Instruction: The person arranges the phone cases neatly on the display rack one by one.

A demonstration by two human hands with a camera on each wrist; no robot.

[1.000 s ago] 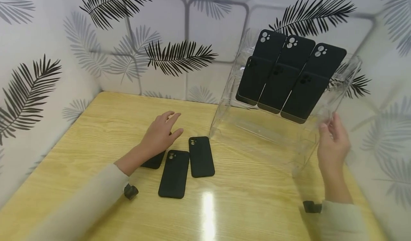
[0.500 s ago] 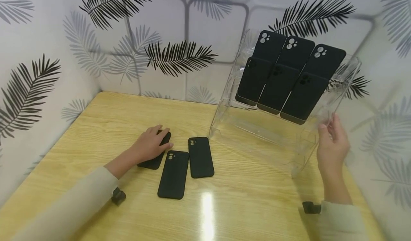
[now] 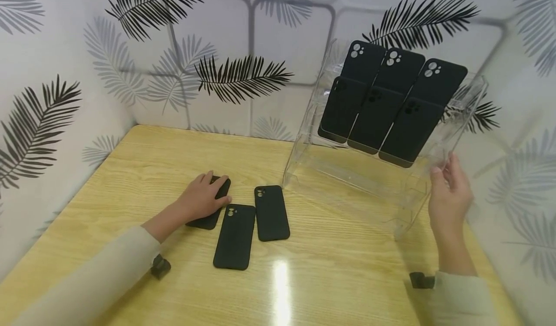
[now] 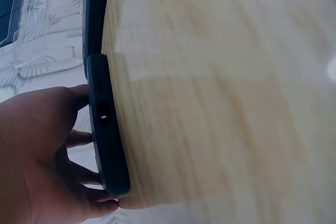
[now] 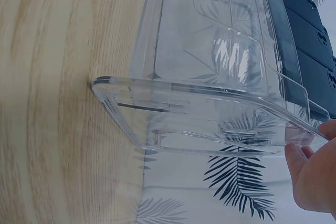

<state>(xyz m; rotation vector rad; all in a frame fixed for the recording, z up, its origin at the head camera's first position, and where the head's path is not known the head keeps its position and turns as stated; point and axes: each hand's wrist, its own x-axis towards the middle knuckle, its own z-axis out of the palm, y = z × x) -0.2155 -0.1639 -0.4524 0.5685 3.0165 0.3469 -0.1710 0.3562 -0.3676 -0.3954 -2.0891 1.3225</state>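
Observation:
In the head view my left hand [image 3: 197,199] lies over a black phone case [image 3: 203,222] on the table, hiding much of it. The left wrist view shows the thumb and fingers gripping this phone case [image 4: 107,129], whose bottom end with a port cutout faces the camera. Two more black phone cases, a middle one [image 3: 234,239] and a right one [image 3: 272,215], lie flat beside it. My right hand [image 3: 451,196] holds the right side panel of a clear plastic display stand [image 5: 184,90], thumb and fingers at its edge.
Several black phone cases [image 3: 393,109] lean in rows on the stand's upper tiers; its lowest tier [image 3: 343,174] shows bare clear plastic. The wooden table [image 3: 339,268] meets a leaf-patterned wall [image 3: 226,36] behind and at both sides.
My left hand has come down and to the left onto the leftmost phone case, then stayed there. The right hand keeps its hold on the stand's side.

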